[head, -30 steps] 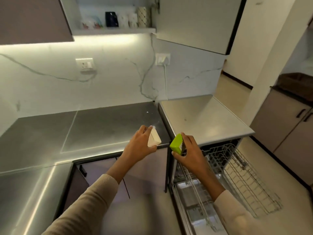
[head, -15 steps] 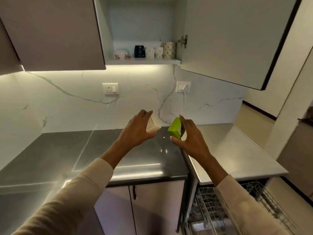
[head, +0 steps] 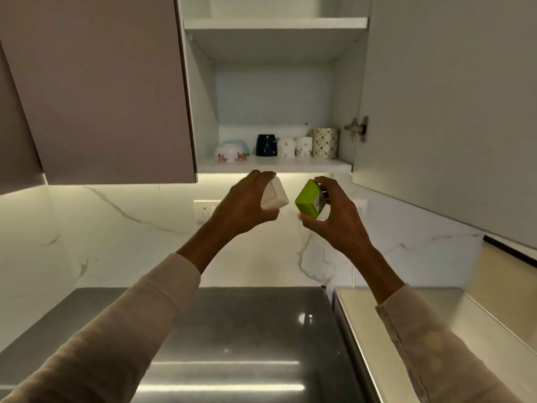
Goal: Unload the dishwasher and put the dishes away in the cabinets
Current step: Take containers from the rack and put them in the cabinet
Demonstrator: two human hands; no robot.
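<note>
Both arms are stretched forward and upward, forearms in pale sleeves [head: 145, 315] rising from the bottom corners towards the middle, wrists bare. The left hand [head: 244, 205] is raised with its back to the camera, fingers curled over the top of a small white box [head: 276, 196] and the thumb tucked beneath it, so the box is pinched at the fingertips and tilted on one corner. The right hand [head: 334, 219] mirrors it, fingers arched over the far side of a small green box [head: 308, 199] with the thumb pressing from below; this box is tilted too, its rounded face turned towards the camera. The two boxes sit near each other without touching, held in the air just under the front edge of the lower shelf [head: 276, 166] of an open wall cabinet, in front of the marble wall. On that shelf stand a flowered bowl [head: 231, 155], a dark mug [head: 266, 145], two white cups [head: 293, 147] and a patterned cup [head: 326, 142] in a row. The cabinet door [head: 441, 97] stands open on the right. Below the arms lies the dark, shiny counter [head: 232, 330].
</note>
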